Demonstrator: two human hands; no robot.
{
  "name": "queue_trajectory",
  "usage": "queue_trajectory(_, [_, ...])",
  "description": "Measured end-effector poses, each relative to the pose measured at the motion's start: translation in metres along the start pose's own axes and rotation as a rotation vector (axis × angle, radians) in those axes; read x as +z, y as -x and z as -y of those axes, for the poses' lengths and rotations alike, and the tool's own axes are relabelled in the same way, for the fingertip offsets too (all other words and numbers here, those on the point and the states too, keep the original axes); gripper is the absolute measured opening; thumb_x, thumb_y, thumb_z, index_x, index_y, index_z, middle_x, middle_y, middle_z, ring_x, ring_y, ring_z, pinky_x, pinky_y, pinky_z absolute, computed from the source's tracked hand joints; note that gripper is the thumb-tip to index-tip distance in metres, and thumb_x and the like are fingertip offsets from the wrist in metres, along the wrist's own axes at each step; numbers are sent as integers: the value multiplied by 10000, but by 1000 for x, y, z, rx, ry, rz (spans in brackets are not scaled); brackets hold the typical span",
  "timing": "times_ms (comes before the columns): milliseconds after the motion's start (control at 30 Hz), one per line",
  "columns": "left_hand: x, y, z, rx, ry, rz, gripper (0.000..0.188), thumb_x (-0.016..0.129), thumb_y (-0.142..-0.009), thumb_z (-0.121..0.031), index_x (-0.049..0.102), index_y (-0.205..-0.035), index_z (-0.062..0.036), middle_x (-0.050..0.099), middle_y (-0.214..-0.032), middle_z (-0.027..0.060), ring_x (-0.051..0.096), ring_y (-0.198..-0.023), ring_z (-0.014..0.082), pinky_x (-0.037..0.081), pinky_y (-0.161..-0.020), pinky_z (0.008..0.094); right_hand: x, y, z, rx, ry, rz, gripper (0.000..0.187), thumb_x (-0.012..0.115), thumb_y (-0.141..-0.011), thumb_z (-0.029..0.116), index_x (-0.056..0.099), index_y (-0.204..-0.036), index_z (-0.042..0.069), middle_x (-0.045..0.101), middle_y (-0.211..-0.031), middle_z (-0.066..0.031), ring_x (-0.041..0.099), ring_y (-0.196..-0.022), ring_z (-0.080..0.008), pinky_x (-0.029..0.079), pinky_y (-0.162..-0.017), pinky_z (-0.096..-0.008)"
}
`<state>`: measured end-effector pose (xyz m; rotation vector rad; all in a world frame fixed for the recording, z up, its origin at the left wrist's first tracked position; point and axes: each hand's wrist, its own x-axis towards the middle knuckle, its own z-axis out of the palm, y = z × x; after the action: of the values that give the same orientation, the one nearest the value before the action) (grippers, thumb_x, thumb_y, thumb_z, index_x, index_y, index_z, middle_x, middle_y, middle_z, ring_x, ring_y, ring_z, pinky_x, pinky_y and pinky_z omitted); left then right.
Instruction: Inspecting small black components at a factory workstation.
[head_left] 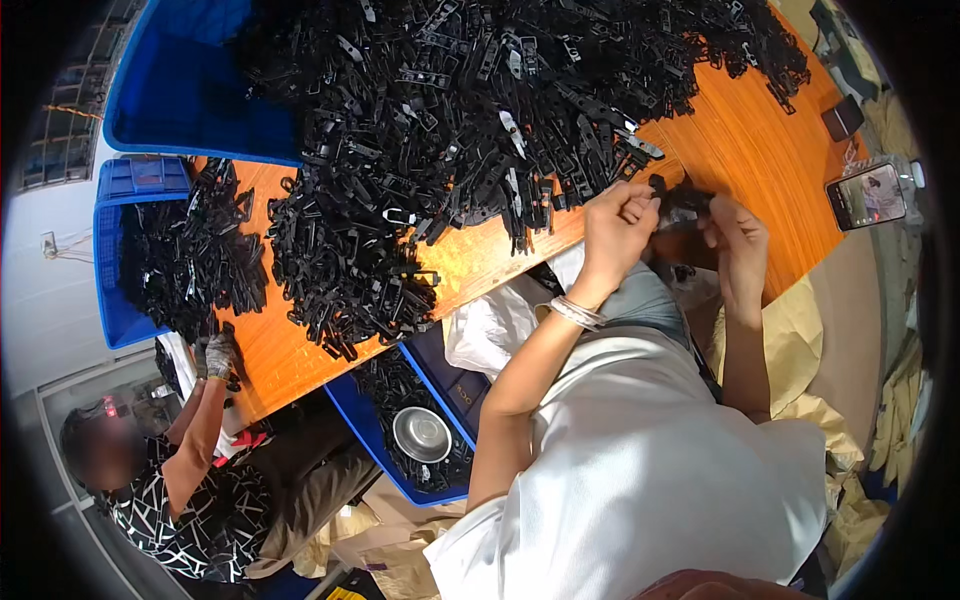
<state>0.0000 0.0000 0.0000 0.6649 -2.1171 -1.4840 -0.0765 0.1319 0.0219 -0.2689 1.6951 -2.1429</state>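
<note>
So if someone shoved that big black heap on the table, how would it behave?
The heap looks like small stiff plastic clips, probably light. Being loose and interlocked, they would likely drag along in clumps and spill, not roll. The table looks smooth, so strays should slide.

**Bright centre, heavy fisheye falloff**

From my feed the light is even and bright across the orange counter (pixel 470 265), with a soft sheen on the wood at upper right. The heap of black plastic parts (pixel 470 110) swallows detail, showing only small glints. The phone screen (pixel 866 196) glows. Straight edges bow toward the rim, where a dark vignette closes in. The person's face at lower left is blurred.
</note>
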Motion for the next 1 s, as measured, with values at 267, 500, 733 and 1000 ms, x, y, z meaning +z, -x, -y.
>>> queue_trajectory(267, [-9,6,-4,-137,738,181,117,542,-765,26,592,-866,57,590,-734,53,579,-626,86,465,-559,184,14,3,6,137,34,16,128,533,-816,118,610,-813,16,532,-569,-2,396,-462,-36,293,-393,-177])
queue_trajectory(500, [-15,9,-9,-132,728,158,108,529,-772,17,599,-844,56,601,-756,66,591,-652,100,473,-581,194,19,6,9,142,89,-32,127,540,-814,121,610,-803,16,518,-546,-1,402,-459,-37,296,-391,-179])
queue_trajectory(733, [-28,2,-25,-303,699,300,68,583,-759,-46,592,-773,20,568,-624,36,541,-574,69,437,-505,178,23,8,3,1,226,199,37,563,-746,-10,574,-775,-30,532,-702,-31,478,-571,-64,360,-536,-178])
queue_trajectory(1000, [-44,-1,-31,-270,640,364,142,591,-780,-109,567,-712,14,544,-612,16,429,-456,40,332,-441,164,47,9,20,-55,139,253,144,544,-753,7,565,-885,-47,513,-748,-29,479,-615,-66,365,-553,-178])
